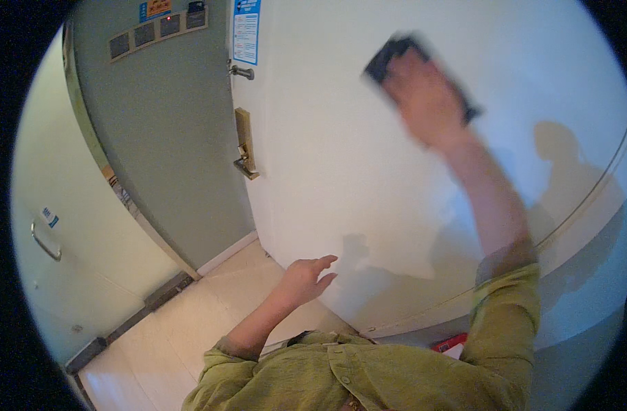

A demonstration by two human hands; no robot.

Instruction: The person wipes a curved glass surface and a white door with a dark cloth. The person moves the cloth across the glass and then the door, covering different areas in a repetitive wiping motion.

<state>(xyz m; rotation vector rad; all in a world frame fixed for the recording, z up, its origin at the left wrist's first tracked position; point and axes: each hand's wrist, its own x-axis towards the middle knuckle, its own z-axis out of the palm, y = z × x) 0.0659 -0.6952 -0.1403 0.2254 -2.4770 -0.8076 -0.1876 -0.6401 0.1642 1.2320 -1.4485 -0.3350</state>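
My right hand (426, 100) is raised against the upper part of a white door (334, 154), flat over a dark cloth (388, 56) that lies between palm and door. Hand and cloth are blurred; the fingertips are hard to make out. Lower down and to the left, my left hand (311, 280) holds nothing, its fingers apart, near the door's lower part. Whether it touches the door I cannot tell. On the door's left edge are a brass handle plate (245, 144) and, above it, a small metal latch (241, 72).
A grey-green wall (164, 118) carries a row of switches (158, 32). At the left stands another pale door (87, 267) with a metal pull handle (45, 242). Light tiles (190, 329) cover the floor. A red object (449, 341) lies low by my right sleeve.
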